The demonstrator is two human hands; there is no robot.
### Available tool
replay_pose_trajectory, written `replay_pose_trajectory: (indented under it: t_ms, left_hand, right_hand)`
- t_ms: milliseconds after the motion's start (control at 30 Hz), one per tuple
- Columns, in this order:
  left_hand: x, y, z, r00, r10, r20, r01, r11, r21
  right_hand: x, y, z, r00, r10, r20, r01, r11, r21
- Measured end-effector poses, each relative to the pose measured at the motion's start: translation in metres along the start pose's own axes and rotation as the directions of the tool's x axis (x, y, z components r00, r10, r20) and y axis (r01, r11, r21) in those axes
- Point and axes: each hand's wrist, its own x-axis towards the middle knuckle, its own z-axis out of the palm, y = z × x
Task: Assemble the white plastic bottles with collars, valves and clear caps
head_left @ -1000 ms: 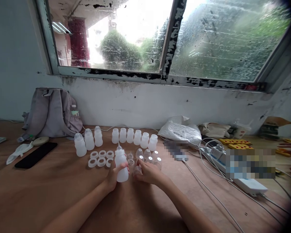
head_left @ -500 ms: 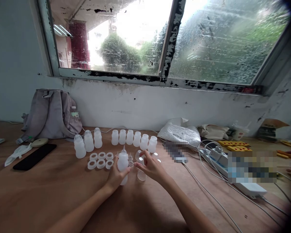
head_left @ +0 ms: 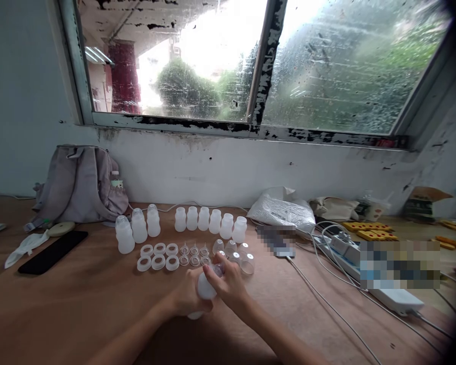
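The feeding bottle [head_left: 205, 287] is at the near middle of the table [head_left: 79, 314], its top tilted toward the right. The left hand [head_left: 192, 294] is wrapped around its body; the right hand [head_left: 230, 280] has thumb and fingers closed about a clear cap [head_left: 218, 269] at the top. The step looks like seating that cap: the person would do well to line it up with the bottle's axis, press evenly around the rim, and steady the body without squeezing it.

The fingers hide the bottle's neck and the cap's rim, so how far the cap is on cannot be told, nor whether the base touches the table. Just beyond, the teats [head_left: 194, 260] are see-through and hard to make out, and the nearest lie close against the hands. Farther right, pixelation covers part of the power strip [head_left: 395, 299], and a dim shape is cut off at the edge.
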Motion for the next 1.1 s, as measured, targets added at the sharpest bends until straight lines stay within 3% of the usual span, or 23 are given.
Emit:
replay_pose_trajectory:
  t_ms: [67, 133, 167, 267, 367, 467, 667, 800, 933, 1000, 1100]
  left_hand:
    - [-0.004, 0.001, 0.000, 0.971, -0.117, 0.209, 0.176, 0.942, -0.287]
    - [-0.008, -0.001, -0.001, 0.901, -0.145, 0.409, 0.357, 0.785, -0.507]
    - [-0.009, -0.003, -0.002, 0.882, -0.131, 0.453, 0.402, 0.710, -0.578]
    - [-0.008, -0.012, -0.009, 0.898, -0.070, 0.435, 0.392, 0.578, -0.716]
    - [0.000, -0.023, -0.018, 0.898, -0.022, 0.439, 0.391, 0.498, -0.774]
    - [0.007, -0.031, -0.021, 0.884, -0.026, 0.468, 0.416, 0.501, -0.759]
    - [0.005, -0.031, -0.015, 0.887, -0.129, 0.444, 0.428, 0.590, -0.684]
    - [0.004, -0.029, -0.014, 0.869, -0.123, 0.479, 0.455, 0.580, -0.676]
    - [0.004, -0.029, -0.015, 0.862, -0.134, 0.489, 0.472, 0.566, -0.676]
    - [0.003, -0.029, -0.015, 0.871, -0.145, 0.470, 0.461, 0.572, -0.678]
    - [0.003, -0.029, -0.014, 0.870, -0.186, 0.457, 0.474, 0.572, -0.670]
  right_hand:
    - [-0.001, -0.002, -0.003, 0.997, -0.032, 0.070, 0.024, 0.993, 0.113]
    - [0.001, -0.002, -0.006, 0.980, -0.066, 0.185, 0.014, 0.964, 0.267]
    - [0.004, 0.001, -0.008, 0.970, -0.081, 0.229, 0.000, 0.943, 0.334]
    - [0.015, 0.014, -0.012, 0.971, -0.097, 0.219, 0.003, 0.919, 0.394]
    - [0.026, 0.030, -0.014, 0.998, 0.001, 0.065, -0.019, 0.960, 0.279]
    - [0.031, 0.036, -0.015, 0.992, 0.125, 0.025, -0.126, 0.939, 0.319]
    - [0.028, 0.027, -0.014, 0.936, 0.221, 0.274, -0.338, 0.783, 0.523]
    - [0.028, 0.027, -0.021, 0.904, 0.163, 0.395, -0.391, 0.686, 0.614]
    - [0.031, 0.028, -0.028, 0.911, 0.085, 0.404, -0.368, 0.608, 0.703]
    - [0.031, 0.029, -0.029, 0.916, 0.126, 0.380, -0.375, 0.601, 0.706]
    - [0.032, 0.028, -0.027, 0.900, 0.225, 0.373, -0.422, 0.659, 0.622]
